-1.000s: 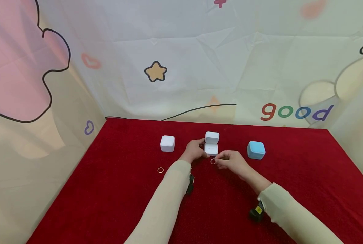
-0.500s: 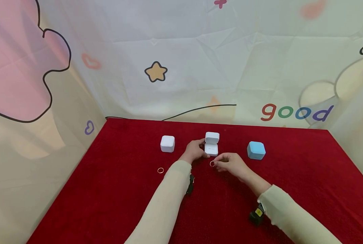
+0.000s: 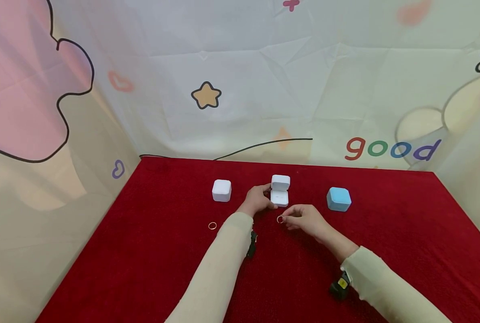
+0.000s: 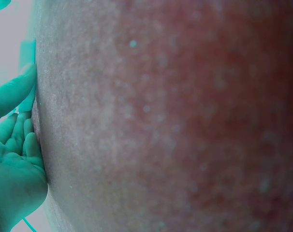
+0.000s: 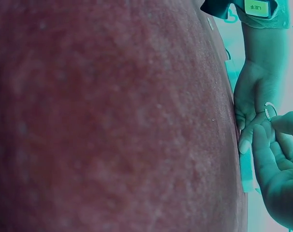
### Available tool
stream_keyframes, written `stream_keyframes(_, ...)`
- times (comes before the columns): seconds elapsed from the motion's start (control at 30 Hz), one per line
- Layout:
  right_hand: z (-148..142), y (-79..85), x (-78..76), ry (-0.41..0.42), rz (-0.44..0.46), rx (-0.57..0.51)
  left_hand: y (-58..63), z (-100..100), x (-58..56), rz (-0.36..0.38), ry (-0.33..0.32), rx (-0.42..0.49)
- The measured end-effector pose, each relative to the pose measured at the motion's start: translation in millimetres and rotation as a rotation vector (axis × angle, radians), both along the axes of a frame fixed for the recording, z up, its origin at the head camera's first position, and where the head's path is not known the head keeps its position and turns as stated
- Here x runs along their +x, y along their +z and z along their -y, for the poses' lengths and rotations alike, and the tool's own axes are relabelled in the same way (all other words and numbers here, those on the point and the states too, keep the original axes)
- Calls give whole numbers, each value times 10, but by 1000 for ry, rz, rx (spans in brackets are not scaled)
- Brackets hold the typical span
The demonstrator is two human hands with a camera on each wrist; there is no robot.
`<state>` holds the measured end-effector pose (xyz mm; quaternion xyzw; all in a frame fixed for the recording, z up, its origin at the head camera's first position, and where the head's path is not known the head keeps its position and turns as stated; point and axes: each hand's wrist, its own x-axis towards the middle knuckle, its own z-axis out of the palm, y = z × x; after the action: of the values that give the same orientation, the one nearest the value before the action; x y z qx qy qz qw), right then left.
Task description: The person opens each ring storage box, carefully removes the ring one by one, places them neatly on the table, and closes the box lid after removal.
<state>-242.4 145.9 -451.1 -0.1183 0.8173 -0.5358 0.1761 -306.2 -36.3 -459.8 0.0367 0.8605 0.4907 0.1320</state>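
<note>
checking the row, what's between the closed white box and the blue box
In the head view, the left hand and the open white box it holds lie there; the right hand, pinching a ring, is nearer the camera.

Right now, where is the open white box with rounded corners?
In the head view, slightly right of centre, the open white box stands on red cloth, held by the left hand, between the closed white box and closed light blue box.
</note>
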Motion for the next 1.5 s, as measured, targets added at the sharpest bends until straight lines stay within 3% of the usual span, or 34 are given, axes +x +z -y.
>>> stream_keyframes(1.3,11,-84,37,44,40,69,-21,2,-43,13,1,-29)
stream_keyframes(1.5,13,-85,29,47,44,74,-28,-4,-27,23,17,4)
